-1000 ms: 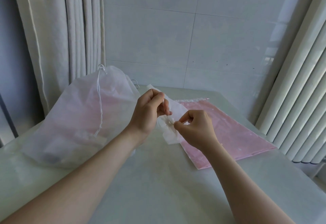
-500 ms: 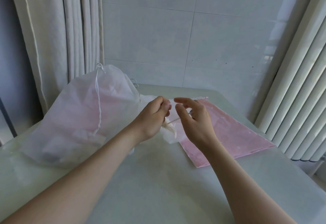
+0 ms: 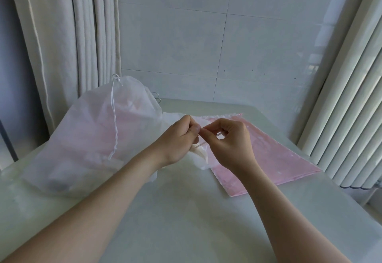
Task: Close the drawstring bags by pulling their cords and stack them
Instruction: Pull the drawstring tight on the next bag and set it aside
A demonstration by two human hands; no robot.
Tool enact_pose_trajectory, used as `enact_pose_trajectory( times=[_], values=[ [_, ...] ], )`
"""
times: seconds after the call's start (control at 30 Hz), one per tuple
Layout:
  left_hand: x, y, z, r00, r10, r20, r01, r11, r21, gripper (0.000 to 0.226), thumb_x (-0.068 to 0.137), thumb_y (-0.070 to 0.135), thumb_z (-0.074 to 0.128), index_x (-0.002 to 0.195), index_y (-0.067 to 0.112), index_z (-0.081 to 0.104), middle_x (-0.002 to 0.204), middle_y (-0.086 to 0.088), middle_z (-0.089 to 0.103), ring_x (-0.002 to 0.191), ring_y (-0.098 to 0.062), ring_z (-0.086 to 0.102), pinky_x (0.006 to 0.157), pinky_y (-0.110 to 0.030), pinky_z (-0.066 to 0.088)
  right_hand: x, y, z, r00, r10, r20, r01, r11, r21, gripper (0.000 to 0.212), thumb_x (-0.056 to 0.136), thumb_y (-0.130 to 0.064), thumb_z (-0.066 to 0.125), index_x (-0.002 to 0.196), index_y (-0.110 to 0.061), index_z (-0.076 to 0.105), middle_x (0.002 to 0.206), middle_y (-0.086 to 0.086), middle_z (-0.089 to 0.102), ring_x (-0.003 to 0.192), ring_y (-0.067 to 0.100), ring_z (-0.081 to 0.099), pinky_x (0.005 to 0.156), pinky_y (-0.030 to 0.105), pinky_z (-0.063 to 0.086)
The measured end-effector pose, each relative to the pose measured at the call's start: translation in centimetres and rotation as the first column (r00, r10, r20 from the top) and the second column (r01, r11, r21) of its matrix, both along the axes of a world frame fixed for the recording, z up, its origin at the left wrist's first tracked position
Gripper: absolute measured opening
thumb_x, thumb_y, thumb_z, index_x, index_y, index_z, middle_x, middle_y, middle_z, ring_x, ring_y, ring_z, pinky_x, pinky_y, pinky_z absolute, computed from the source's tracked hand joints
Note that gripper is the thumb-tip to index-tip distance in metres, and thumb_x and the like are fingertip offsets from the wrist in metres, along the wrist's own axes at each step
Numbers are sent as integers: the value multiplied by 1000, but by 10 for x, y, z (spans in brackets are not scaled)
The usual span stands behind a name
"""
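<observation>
Drawstring bags lie on a pale table (image 3: 186, 211) filling the lower frame. The biggest, a sheer white sack (image 3: 86, 138), slumps at centre left with its mouth gathered at the top and a white cord (image 3: 114, 118) hanging down its front. A flat pink bag (image 3: 268, 159) lies at centre right, its frilled mouth toward the tiled wall. Between them, overlapping the pink bag's near left edge, sits a small white bag (image 3: 199, 156), its neck bunched. The left hand (image 3: 177, 140) has its fingers curled round that neck. The right hand (image 3: 231, 144), just beside it, pinches the thin cord (image 3: 201, 143) between thumb and forefinger, the other fingers bent.
</observation>
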State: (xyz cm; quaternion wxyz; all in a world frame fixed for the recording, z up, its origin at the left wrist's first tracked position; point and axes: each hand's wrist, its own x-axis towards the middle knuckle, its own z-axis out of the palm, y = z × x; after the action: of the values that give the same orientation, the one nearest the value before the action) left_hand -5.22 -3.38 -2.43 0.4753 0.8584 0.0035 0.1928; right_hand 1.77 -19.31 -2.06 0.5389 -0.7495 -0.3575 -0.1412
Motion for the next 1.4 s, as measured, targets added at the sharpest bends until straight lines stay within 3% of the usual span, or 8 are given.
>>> enact_pose_trajectory(
  times=[0.27,0.4,0.57,0.7,0.87,1.1,1.23,1.4],
  values=[
    [-1,3,6,1000,-20,9,20,1000,18,20,107,28,58,94,12,58,67,1,65,60,-20,61,64,-36,54,4,1,-2,990,-37,-134,29,998,-59,15,97,-20,57,83,-16,62,66,-14,53,61,6,44,60,25,36],
    [-7,3,11,998,-61,-30,60,998,-35,18,104,21,65,96,4,66,78,-8,74,67,-23,73,61,-19,51,3,1,0,992,-77,-101,71,995,-69,13,98,-16,53,87,-13,59,79,-9,57,62,5,45,60,29,41],
    [-8,2,11,999,-10,-51,9,1000,-21,16,103,19,65,94,7,69,77,-6,76,66,-23,74,61,-19,51,2,-2,-1,995,-79,55,85,988,-132,10,98,-15,54,88,-16,55,66,-9,53,60,5,48,54,16,36],
    [-7,0,8,996,72,-55,-69,996,47,17,101,21,64,89,11,69,68,-2,74,57,-18,68,63,-27,52,6,-7,-2,998,-48,36,56,964,-261,5,98,-16,49,100,-19,52,57,2,50,48,12,39,52,30,29],
    [-7,1,5,993,62,-103,-43,983,179,14,98,25,69,86,22,74,71,6,75,55,-9,64,60,-25,50,6,-12,12,938,83,-336,-42,991,128,20,91,2,50,98,-16,55,64,-2,50,61,15,40,60,32,34],
    [-6,-7,4,992,-52,-114,91,925,369,12,99,27,70,93,24,80,76,14,73,68,5,63,64,-9,45,4,-15,24,871,266,-412,-6,846,533,18,98,2,53,102,-15,59,71,6,55,50,15,36,48,27,33],
    [-5,-8,0,994,-46,-100,75,949,306,15,101,27,67,94,23,79,76,13,72,68,6,62,63,-7,41,15,-21,25,953,40,-301,139,823,550,20,100,-4,52,104,-17,66,82,1,69,56,12,47,54,27,40],
    [-2,-13,-2,988,-104,-111,103,995,-16,18,103,22,64,96,14,78,75,7,70,62,-8,56,64,-20,48,22,-18,15,925,-349,152,286,900,328,25,102,-8,51,106,-22,71,90,-13,74,80,14,66,72,36,51]
  ],
)
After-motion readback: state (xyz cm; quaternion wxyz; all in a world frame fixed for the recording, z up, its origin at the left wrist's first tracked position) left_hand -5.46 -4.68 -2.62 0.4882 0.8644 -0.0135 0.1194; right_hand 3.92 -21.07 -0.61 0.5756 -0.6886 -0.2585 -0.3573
